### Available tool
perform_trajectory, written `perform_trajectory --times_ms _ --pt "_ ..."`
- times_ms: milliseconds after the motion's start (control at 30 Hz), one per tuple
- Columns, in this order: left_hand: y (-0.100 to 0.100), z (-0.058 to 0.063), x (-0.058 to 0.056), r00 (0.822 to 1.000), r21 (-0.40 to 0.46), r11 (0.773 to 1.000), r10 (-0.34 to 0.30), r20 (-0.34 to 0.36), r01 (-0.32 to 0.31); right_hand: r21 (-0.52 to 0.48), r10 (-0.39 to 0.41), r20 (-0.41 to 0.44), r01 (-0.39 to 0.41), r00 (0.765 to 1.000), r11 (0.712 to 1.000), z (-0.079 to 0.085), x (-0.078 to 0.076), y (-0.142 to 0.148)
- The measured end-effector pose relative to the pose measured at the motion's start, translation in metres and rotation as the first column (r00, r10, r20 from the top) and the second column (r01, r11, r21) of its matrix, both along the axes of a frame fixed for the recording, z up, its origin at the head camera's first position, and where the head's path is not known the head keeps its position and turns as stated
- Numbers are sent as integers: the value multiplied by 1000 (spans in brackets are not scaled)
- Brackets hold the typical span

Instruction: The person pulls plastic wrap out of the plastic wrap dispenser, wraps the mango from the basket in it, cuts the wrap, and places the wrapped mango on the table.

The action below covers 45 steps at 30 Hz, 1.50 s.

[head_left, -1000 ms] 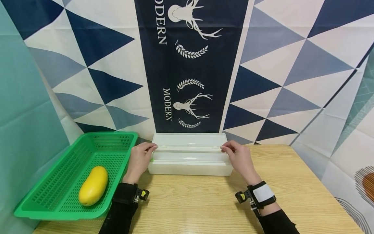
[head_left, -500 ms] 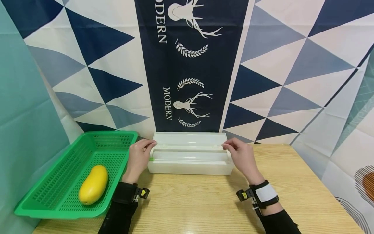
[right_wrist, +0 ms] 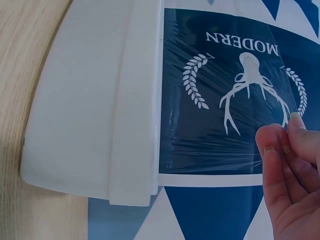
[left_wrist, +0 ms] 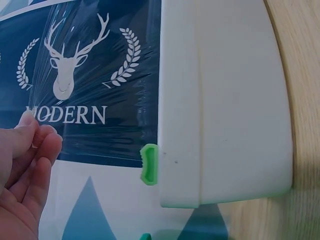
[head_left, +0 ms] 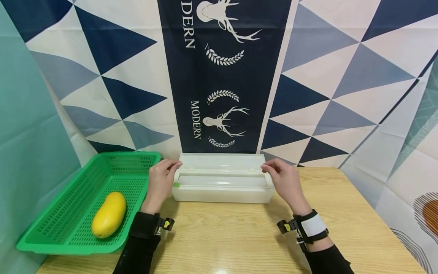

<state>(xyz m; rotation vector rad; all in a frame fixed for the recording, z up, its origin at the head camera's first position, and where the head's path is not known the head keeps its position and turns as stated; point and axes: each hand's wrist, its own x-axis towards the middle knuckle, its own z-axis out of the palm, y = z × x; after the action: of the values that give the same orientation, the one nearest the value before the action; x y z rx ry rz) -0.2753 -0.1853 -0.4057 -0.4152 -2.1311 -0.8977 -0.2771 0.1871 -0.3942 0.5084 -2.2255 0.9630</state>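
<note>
A white cling film dispenser (head_left: 222, 196) stands on the wooden table against the back wall, its long lid tilted up behind. Thin clear cling film (left_wrist: 110, 137) stretches up from it, creased, with the wall print showing through. My left hand (head_left: 161, 180) pinches one corner of the film between thumb and fingers, above the box's left end. At the other end my right hand (head_left: 284, 180) pinches the opposite corner, and stretch lines run through the film (right_wrist: 215, 150) towards those fingertips. A green slider (left_wrist: 149, 165) sits at the dispenser's left end.
To the left stands a green plastic basket (head_left: 41, 249) with a yellow mango-like fruit (head_left: 108, 215) lying in it. A patterned cloth (head_left: 219, 76) covers the wall close behind the dispenser. Bare wooden tabletop (head_left: 219, 232) stretches in front of the box.
Both hands have risen a little from the dispenser and drawn slightly apart, still pinching the film. The basket and fruit stay where they were.
</note>
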Motion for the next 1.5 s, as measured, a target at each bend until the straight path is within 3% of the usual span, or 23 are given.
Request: perform_trajectory --times_ms 167,333,600,967,1500 --pt "1 4 2 1000 -1 1000 -5 8 5 -6 -10 -11 10 1000 1000 3 1 1" --pt "2 7 4 997 16 1000 -22 78 21 4 -30 -11 30 999 1000 6 4 0" --pt "5 6 3 984 118 989 -108 144 91 -2 -33 16 33 999 999 5 9 1" --pt "5 8 5 992 143 984 -111 55 102 -49 110 159 -103 981 993 9 11 0" --pt "3 17 13 992 181 976 -124 6 120 -72 134 113 -126 985 989 20 16 -3"
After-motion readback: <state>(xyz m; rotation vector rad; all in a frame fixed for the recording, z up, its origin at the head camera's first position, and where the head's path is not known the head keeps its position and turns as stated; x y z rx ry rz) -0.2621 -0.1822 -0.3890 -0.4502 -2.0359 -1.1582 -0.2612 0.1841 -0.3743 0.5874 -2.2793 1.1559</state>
